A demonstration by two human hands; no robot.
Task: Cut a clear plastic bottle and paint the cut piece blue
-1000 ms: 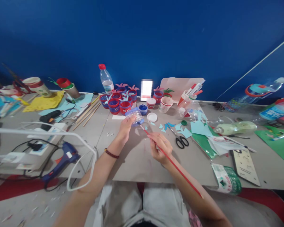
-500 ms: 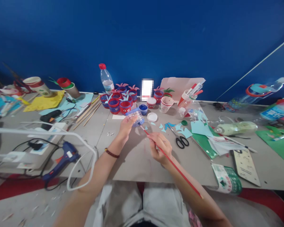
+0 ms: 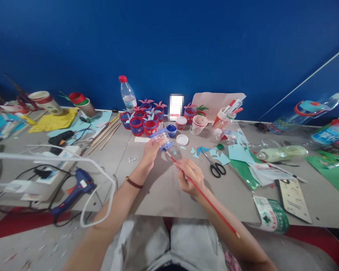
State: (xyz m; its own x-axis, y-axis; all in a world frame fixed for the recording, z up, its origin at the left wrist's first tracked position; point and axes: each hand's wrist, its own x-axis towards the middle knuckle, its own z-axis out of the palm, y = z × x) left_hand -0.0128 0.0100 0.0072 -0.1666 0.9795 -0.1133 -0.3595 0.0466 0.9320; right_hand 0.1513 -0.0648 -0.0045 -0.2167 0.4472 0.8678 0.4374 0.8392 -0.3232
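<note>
My left hand [image 3: 151, 150] is closed round a cut piece of clear plastic bottle [image 3: 165, 137], tilted on its side and partly painted blue. In my right hand [image 3: 190, 176] is a long red paintbrush [image 3: 207, 202], gripped near its bristles. The brush tip meets the lower edge of the plastic piece, or is very close to it. Just beyond stand an opened jar of blue paint [image 3: 171, 130] and a white jar lid [image 3: 182, 140]. Several red and blue painted cups [image 3: 136, 127] with paper leaves sit behind my left hand.
Scissors [image 3: 216, 168] lie to the right among blue paper scraps [image 3: 220, 158]. On the left are a glue gun [image 3: 76, 190], a power strip [image 3: 49, 180], a looping white cable [image 3: 112, 195] and wooden sticks [image 3: 107, 134]. A bottle with a red cap [image 3: 127, 93] stands behind.
The brush tip and my right hand have shifted slightly left along the plastic piece's lower edge. My left hand keeps its hold almost unmoved.
</note>
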